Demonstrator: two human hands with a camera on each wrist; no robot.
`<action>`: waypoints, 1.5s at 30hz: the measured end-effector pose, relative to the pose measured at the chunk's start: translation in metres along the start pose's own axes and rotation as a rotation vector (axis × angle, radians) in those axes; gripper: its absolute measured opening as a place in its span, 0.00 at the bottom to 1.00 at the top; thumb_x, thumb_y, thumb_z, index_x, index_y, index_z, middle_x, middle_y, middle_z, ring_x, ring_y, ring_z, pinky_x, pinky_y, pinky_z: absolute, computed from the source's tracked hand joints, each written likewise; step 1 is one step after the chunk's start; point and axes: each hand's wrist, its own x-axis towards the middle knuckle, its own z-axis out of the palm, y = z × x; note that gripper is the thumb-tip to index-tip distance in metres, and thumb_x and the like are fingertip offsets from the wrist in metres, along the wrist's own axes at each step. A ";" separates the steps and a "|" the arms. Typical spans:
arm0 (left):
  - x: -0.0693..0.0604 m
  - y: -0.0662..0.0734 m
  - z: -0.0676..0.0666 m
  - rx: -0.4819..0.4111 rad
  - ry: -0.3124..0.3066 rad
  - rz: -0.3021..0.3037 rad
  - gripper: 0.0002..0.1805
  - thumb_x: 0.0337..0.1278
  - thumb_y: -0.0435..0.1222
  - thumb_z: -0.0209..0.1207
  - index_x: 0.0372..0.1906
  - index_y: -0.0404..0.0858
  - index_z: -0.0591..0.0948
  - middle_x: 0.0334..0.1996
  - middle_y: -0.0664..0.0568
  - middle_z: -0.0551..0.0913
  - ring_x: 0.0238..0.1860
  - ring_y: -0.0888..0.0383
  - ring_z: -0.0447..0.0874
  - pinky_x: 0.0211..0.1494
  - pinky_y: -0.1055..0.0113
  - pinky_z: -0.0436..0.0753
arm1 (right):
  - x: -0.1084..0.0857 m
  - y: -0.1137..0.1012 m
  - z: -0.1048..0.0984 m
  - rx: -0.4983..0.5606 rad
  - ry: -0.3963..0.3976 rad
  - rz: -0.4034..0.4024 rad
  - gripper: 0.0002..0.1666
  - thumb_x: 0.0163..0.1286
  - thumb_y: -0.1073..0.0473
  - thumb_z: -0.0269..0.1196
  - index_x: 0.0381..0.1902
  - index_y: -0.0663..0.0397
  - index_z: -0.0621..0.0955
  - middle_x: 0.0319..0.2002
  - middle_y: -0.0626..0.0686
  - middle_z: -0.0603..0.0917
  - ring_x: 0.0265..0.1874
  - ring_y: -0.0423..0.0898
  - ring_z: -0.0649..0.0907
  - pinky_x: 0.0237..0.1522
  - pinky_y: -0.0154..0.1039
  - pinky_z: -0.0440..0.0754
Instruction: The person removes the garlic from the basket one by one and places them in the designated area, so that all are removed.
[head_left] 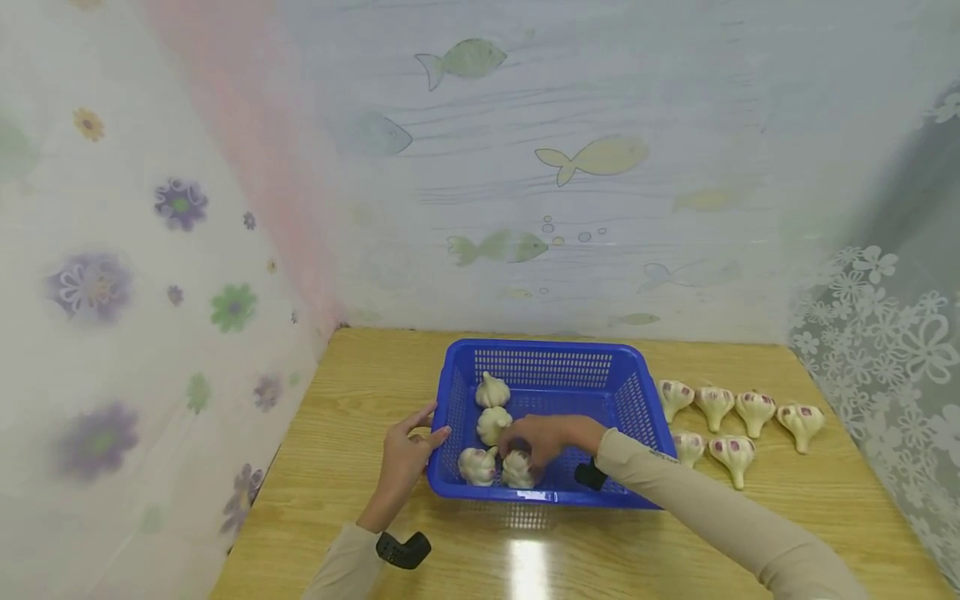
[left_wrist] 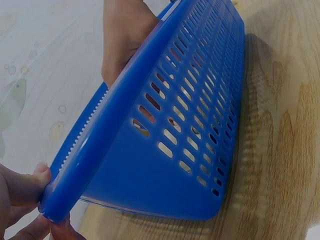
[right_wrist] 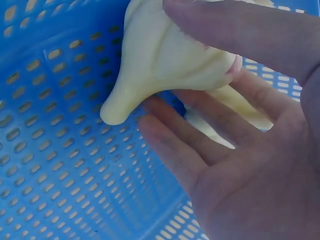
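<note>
A blue plastic basket (head_left: 540, 345) with slotted walls stands on the table. My left hand (head_left: 402, 454) pinches its left rim between thumb and fingers, as the left wrist view also shows. Reaching into the basket, my right hand (head_left: 550, 437) holds a garlic bulb (right_wrist: 172, 55) near the front wall, the thumb over it and fingers beneath. Other pale garlic bulbs lie inside along the left: one at the back (head_left: 492, 391), one just in front of that (head_left: 492, 426), and a purple-streaked bulb (head_left: 477, 467) in the front left corner.
Several purple-marked garlic bulbs (head_left: 754, 410) lie in two rows on the wooden table (head_left: 375, 367) right of the basket. Patterned sheeting with fish (head_left: 592, 156) hangs behind the table, and flowered sheeting (head_left: 97, 442) hangs on the left.
</note>
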 end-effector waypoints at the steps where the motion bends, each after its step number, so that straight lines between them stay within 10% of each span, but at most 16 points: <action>1: 0.000 0.000 0.000 0.000 -0.001 0.001 0.27 0.54 0.33 0.65 0.61 0.39 0.76 0.42 0.43 0.80 0.14 0.62 0.70 0.15 0.71 0.72 | 0.000 0.001 0.000 0.015 0.000 0.013 0.29 0.40 0.71 0.75 0.43 0.50 0.79 0.42 0.44 0.77 0.45 0.45 0.76 0.46 0.33 0.74; 24: 0.002 -0.005 0.001 -0.005 0.004 -0.032 0.27 0.52 0.34 0.67 0.61 0.41 0.77 0.42 0.44 0.79 0.17 0.60 0.73 0.16 0.69 0.75 | -0.035 0.010 -0.013 0.378 0.091 0.030 0.25 0.49 0.66 0.71 0.47 0.53 0.79 0.43 0.47 0.80 0.39 0.46 0.78 0.39 0.39 0.79; 45: 0.004 -0.007 0.001 -0.001 0.013 -0.050 0.27 0.53 0.34 0.66 0.61 0.42 0.76 0.44 0.43 0.79 0.24 0.56 0.80 0.17 0.68 0.76 | -0.089 0.024 -0.026 0.379 0.246 -0.028 0.27 0.56 0.60 0.69 0.55 0.55 0.78 0.53 0.54 0.78 0.41 0.47 0.81 0.43 0.42 0.79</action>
